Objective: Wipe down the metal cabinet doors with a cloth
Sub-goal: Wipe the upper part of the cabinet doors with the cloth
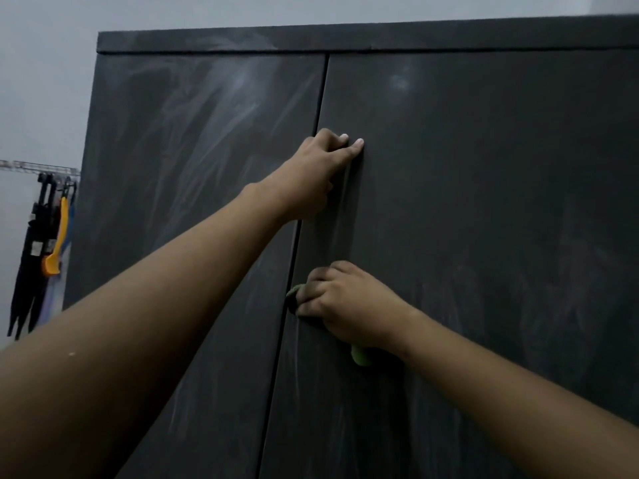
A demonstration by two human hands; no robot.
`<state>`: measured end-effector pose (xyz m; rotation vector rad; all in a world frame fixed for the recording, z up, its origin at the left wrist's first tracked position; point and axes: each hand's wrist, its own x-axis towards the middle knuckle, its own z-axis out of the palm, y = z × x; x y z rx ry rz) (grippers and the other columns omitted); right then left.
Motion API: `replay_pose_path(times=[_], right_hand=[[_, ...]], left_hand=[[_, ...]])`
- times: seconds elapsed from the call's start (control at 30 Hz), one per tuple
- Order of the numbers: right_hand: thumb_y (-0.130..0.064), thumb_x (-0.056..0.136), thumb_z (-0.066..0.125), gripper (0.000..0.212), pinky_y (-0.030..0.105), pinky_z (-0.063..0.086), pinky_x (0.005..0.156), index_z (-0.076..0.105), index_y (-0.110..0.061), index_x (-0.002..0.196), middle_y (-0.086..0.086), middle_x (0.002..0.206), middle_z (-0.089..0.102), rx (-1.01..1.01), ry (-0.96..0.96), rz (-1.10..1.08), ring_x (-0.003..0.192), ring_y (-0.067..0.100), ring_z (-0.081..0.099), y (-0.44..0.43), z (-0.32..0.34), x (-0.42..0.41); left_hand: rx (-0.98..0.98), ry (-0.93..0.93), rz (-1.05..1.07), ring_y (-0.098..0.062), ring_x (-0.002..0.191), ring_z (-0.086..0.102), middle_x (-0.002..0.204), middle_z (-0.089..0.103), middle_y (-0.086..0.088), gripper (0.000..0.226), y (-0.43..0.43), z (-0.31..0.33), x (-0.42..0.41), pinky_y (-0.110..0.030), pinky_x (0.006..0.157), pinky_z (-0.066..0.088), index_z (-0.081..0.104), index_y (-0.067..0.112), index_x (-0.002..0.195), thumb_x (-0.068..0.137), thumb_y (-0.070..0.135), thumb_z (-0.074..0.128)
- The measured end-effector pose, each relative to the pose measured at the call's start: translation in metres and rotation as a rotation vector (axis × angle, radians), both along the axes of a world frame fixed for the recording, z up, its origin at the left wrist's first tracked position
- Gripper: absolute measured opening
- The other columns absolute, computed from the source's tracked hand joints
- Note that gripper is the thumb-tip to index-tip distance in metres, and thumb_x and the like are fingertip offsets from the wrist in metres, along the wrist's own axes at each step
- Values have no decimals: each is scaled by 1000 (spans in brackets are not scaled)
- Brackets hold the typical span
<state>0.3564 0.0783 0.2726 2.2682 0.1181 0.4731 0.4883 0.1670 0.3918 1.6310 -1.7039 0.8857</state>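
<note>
A dark grey metal cabinet fills the head view, with a left door (193,188) and a right door (484,202) divided by a thin vertical seam. Both doors carry pale dusty streaks. My left hand (311,174) rests against the right door just beside the seam, fingers partly bent and the fingertips on the metal. Lower down, my right hand (349,305) grips a green cloth (361,357) and presses it on the right door near the seam. Most of the cloth is hidden under the hand; green edges show at its left and below.
A pale wall (41,81) lies left of and above the cabinet. On it, a rail (38,165) holds dark hanging straps and an orange-handled tool (57,247), close to the cabinet's left side.
</note>
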Motion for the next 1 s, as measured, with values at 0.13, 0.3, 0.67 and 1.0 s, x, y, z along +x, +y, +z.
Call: replay_pose_path(times=[0.13, 0.3, 0.67, 1.0], right_hand=[[-20, 88, 59, 33, 43, 49, 91, 75, -24, 117, -5, 122, 69, 77, -328, 25, 115, 25, 60, 0, -3, 0], [-27, 83, 75, 28, 42, 49, 92, 73, -32, 110, -10, 120, 67, -36, -12, -38, 113, 21, 58, 6, -67, 6], [-17, 88, 62, 46, 49, 41, 107, 63, -21, 134, 2, 142, 55, -34, 37, -183, 133, 30, 47, 26, -98, 2], [-25, 71, 79, 52, 41, 47, 97, 71, -25, 122, -4, 128, 65, 74, 89, -226, 120, 24, 58, 17, -110, -13]], left_hand=[[14, -12, 4, -33, 145, 21, 162, 18, -12, 78, 6, -9, -3, -39, 117, 25, 19, 25, 159, 95, -1, 54], [84, -30, -34, -25, 151, 0, 166, -5, -5, 83, 3, -28, 3, -41, 125, 12, 2, 24, 161, 99, 10, 55], [64, 40, -77, -22, 153, -7, 167, -12, -2, 76, 1, -46, -1, -38, 121, 2, 3, 26, 160, 103, 16, 51], [28, 75, -120, -22, 153, -8, 167, -10, -4, 70, -2, -64, -2, -31, 118, -1, 7, 24, 160, 104, 8, 46]])
